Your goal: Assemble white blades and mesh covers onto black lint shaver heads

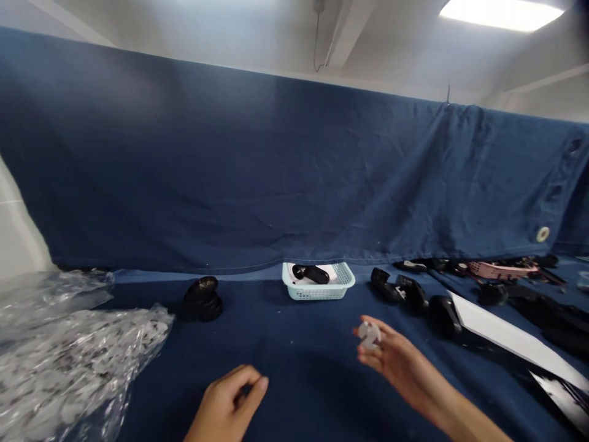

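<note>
My right hand (391, 356) is held above the blue cloth, its fingers closed on a small whitish translucent piece (369, 335). Lower and to the left, my left hand (234, 396) is curled, thumb against the fingers; whether something small is inside is hidden. Beyond both hands stands a light blue basket (318, 293) with a black part (317, 274) and something white in it. A stack of round black parts (203, 299) sits left of the basket.
Clear plastic bags of small pieces (87, 362) cover the left side. On the right lie several black parts (411, 293), a white sheet (515, 331) and a pink basket (501, 270). A blue curtain (276, 166) hangs across the back.
</note>
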Demonstrator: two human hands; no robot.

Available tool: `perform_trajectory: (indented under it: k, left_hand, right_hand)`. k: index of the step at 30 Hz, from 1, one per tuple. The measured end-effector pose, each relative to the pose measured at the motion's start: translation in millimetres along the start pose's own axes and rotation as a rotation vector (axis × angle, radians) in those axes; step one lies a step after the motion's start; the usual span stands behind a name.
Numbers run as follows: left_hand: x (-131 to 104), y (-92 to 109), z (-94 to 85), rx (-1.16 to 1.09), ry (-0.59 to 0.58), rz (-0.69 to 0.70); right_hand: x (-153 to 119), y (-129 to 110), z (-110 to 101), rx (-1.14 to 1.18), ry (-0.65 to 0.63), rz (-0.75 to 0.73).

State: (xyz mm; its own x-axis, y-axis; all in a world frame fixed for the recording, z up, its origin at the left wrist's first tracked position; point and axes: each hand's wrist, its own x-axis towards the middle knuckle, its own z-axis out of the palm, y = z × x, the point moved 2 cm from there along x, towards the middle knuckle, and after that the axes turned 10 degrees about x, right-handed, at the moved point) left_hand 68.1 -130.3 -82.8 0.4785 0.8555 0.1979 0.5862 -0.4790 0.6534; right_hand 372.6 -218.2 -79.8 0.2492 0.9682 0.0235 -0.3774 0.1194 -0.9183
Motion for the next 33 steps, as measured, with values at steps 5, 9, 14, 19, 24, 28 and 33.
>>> perform_trajectory:
  k: [5,9,14,19,24,28,33]
  left_hand:
    - [17.9,74.3,18.8,0.11,0.084,0.504]
    - [21.6,82.3,44.6,0.16,0.186,0.668]
    - [21.7,63.4,74.4,0.041,0.239,0.606]
    - [17.7,57.0,78.1,-0.035,0.324,0.566]
    - [18.8,53.2,75.4,-0.009,0.351,0.573]
    - [18.4,51.8,75.8,-0.021,0.312,0.567]
    - [17.3,52.9,74.8,-0.133,0.235,0.475]
  right_hand:
    - [-4.4,32.5,34.6,0.535,-0.219,0.281]
    - [-1.8,50.4,39.5,0.64,-0.291,0.339]
    - [-4.0,64.1,41.1,0.67,-0.338,0.416]
    - [-6.4,66.6,41.0,0.66,-0.343,0.432]
    - [-10.2,64.3,42.2,0.648,-0.346,0.409]
    - [-11.3,64.2,43.7,0.638,-0.331,0.385]
    - [-12.6,63.2,44.5,0.619,-0.321,0.366]
